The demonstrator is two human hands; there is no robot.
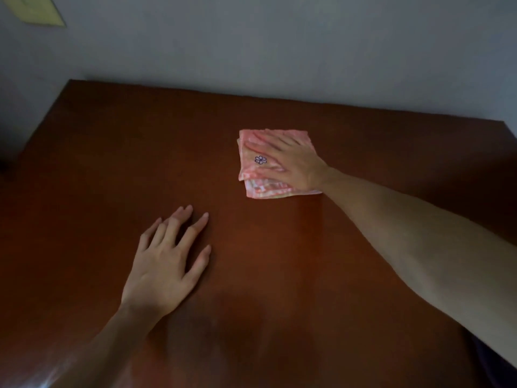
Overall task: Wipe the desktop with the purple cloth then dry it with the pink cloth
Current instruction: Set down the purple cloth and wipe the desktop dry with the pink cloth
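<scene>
Pink on red-brown, under a grey wall.
I see the pink cloth (pixel 268 152) mottled in paler salmon patches, with a small purple-and-white flower (pixel 260 159) just beside my right hand's fingers (pixel 261 148); the desktop (pixel 112 169) around my left fingers (pixel 181 219) is plain reddish brown, and a pale yellow-green panel (pixel 39 9) sits on the blue-grey wall (pixel 279 46).

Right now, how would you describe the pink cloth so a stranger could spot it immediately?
On the reddish-brown desktop that meets the grey wall, look right of centre, towards the far edge. The pink cloth lies there folded into a square under the flat right hand. It is the only fabric in view, with a small purple flower mark.
</scene>
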